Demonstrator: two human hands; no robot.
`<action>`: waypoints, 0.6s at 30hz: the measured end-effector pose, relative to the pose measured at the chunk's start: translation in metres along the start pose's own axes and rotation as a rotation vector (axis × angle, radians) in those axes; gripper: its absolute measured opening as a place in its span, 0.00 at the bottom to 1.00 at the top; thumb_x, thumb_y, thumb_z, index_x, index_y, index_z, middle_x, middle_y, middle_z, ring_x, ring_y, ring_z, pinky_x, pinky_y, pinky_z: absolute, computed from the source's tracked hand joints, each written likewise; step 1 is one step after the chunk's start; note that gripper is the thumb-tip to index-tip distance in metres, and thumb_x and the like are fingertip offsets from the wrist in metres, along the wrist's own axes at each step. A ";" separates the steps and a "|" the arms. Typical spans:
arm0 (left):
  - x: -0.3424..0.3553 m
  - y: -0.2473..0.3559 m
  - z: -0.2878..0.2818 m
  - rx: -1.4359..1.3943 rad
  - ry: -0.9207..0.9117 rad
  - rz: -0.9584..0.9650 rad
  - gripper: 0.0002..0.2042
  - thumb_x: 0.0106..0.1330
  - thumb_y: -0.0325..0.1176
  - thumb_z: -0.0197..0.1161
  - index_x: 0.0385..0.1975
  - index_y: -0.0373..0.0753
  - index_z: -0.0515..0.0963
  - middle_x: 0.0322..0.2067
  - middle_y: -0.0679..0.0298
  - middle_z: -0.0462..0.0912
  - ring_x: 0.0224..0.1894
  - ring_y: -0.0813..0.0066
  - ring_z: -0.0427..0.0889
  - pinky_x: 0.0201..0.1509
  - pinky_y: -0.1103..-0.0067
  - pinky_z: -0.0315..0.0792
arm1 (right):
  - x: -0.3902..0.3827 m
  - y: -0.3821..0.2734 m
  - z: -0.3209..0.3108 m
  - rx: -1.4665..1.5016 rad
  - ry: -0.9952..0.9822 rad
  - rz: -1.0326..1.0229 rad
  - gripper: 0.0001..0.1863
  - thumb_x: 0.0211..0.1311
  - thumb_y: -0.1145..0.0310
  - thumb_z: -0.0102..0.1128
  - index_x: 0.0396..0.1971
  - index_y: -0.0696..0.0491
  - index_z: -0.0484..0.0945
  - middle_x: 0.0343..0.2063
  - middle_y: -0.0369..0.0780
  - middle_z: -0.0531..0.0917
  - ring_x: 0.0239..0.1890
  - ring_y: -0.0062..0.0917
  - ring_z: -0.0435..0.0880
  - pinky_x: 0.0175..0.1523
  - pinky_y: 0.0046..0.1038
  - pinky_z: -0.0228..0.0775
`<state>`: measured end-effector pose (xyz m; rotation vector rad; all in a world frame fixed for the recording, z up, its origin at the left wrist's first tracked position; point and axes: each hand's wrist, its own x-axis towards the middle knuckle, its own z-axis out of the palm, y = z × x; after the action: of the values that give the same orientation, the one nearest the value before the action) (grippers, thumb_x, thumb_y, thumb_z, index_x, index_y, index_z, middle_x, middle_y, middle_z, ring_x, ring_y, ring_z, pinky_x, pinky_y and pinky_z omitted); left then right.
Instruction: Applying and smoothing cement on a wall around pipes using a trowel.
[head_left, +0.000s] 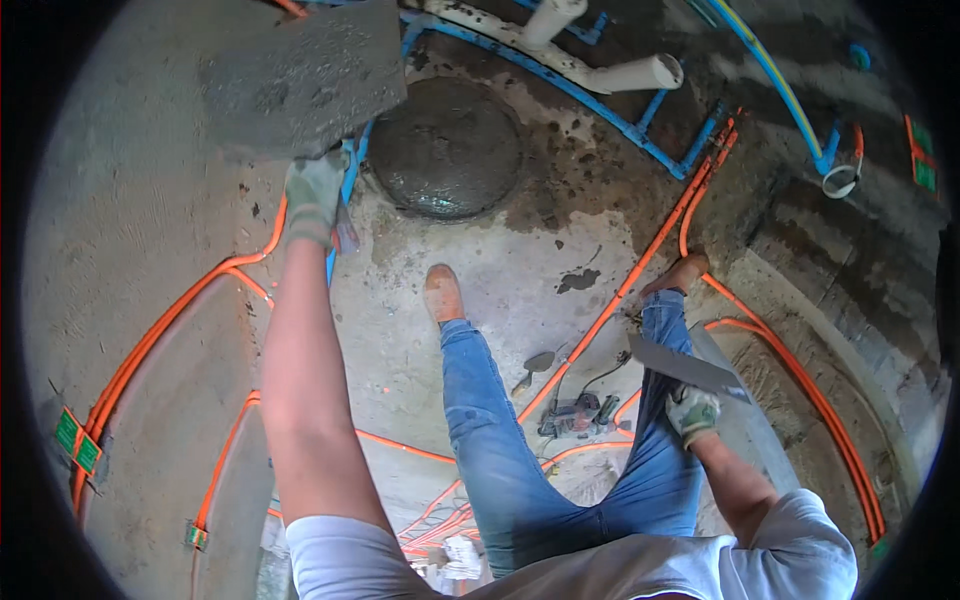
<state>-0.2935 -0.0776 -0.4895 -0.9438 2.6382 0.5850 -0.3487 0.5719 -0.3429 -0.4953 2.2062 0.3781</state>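
Note:
My left hand (315, 195), in a pale glove with green patches, is stretched far forward and closed under a hawk (345, 85), a broad flat board smeared with grey mortar. Its handle is hidden by the glove. My right hand (692, 412), gloved likewise, is down beside my right thigh. It grips a plastering trowel (685, 368), whose long grey blade lies across in front of my leg. On the floor beyond my left foot sits a round, wet mass of grey mortar (445, 150), just right of the hawk. Whether a tub holds it I cannot tell.
Orange conduits (610, 310) cross the floor and climb the walls. Blue pipes (560, 80) and a white drain pipe (635, 75) run along the far side. A small trowel (538, 365) and a power tool (575, 415) with a cord lie between my legs.

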 end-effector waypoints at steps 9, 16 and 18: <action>-0.279 -0.019 0.125 -1.382 0.165 -0.866 0.08 0.63 0.39 0.60 0.32 0.41 0.76 0.20 0.67 0.74 0.21 0.76 0.74 0.23 0.79 0.67 | 0.237 -0.232 -0.182 -0.196 -0.082 -0.265 0.28 0.59 0.49 0.44 0.50 0.56 0.74 0.47 0.51 0.78 0.49 0.42 0.78 0.53 0.40 0.71; -0.271 0.083 0.138 -1.743 0.108 -1.417 0.06 0.54 0.29 0.64 0.31 0.45 0.76 0.22 0.69 0.74 0.17 0.77 0.70 0.19 0.80 0.64 | 0.380 -0.241 -0.166 -0.096 0.150 -0.270 0.23 0.55 0.50 0.51 0.41 0.53 0.77 0.31 0.44 0.82 0.34 0.36 0.81 0.42 0.34 0.73; -0.274 0.098 0.140 -1.815 0.211 -1.419 0.05 0.54 0.29 0.64 0.30 0.45 0.76 0.21 0.70 0.73 0.17 0.78 0.69 0.19 0.80 0.63 | 0.358 -0.231 -0.127 -0.136 0.283 -0.375 0.25 0.53 0.48 0.53 0.39 0.56 0.77 0.38 0.49 0.81 0.42 0.38 0.81 0.46 0.37 0.71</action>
<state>-0.1350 0.2039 -0.4800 -2.6311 0.1733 2.1853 -0.5332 0.2363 -0.5680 -1.0725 2.2980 0.2685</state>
